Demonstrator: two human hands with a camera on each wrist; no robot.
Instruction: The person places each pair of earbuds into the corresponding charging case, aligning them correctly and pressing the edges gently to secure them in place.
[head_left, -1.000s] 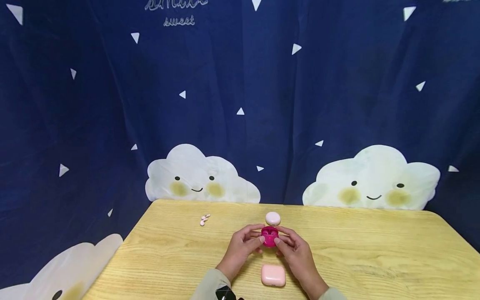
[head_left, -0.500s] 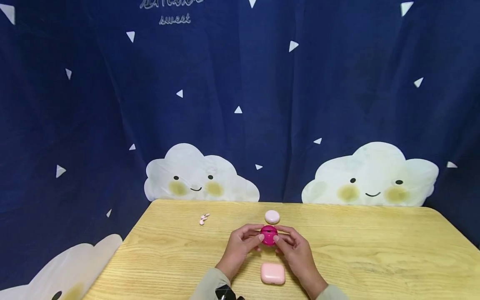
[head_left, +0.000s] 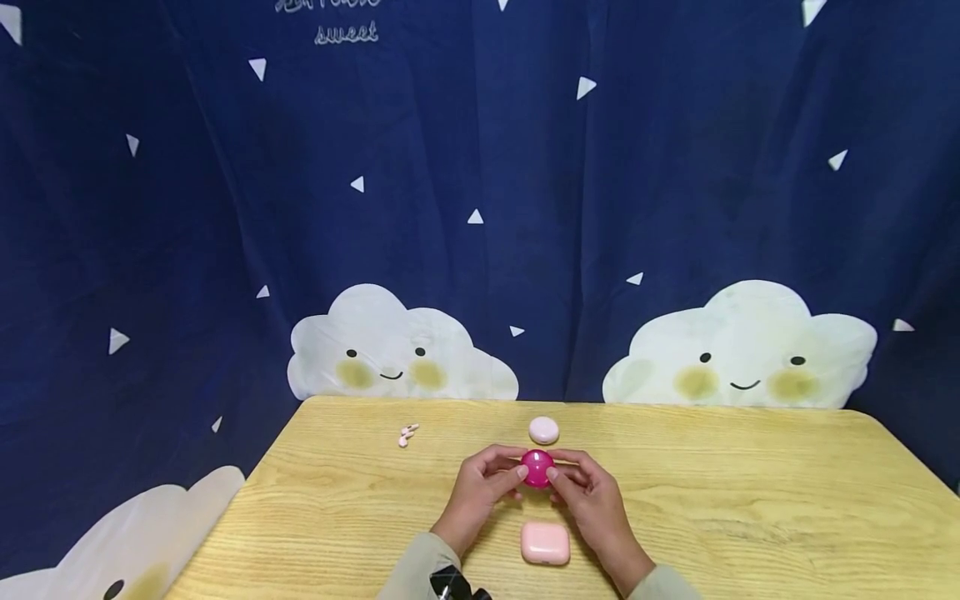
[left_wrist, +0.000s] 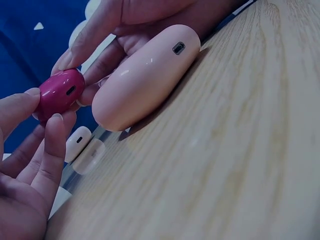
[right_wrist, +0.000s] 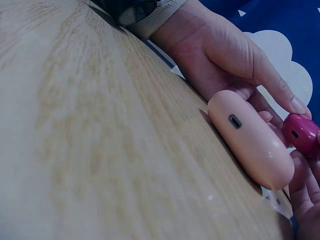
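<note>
Between both hands, held above the table, is a magenta earbud case (head_left: 537, 469) with its lid down. My left hand (head_left: 480, 487) pinches its left side with thumb and fingertips. The right hand (head_left: 595, 497) pinches the opposite side in the same way. A charging port shows on the magenta case (left_wrist: 62, 91) in the left wrist view. Nearer to me, between the forearms, a pink earbud case (head_left: 545, 543) lies closed on the table. Just beyond the hands sits a small pale pink round case (head_left: 543, 430), also closed.
Two pale pink earbuds (head_left: 407, 435) lie close together at the back left of the wooden table (head_left: 750, 492). A dark blue curtain (head_left: 540, 167) with clouds and triangles hangs behind the table's far edge.
The magenta case's lid has swung from open to shut, covering the inside that showed before. Both hands have kept their grip on it. The head view has shifted slightly.
</note>
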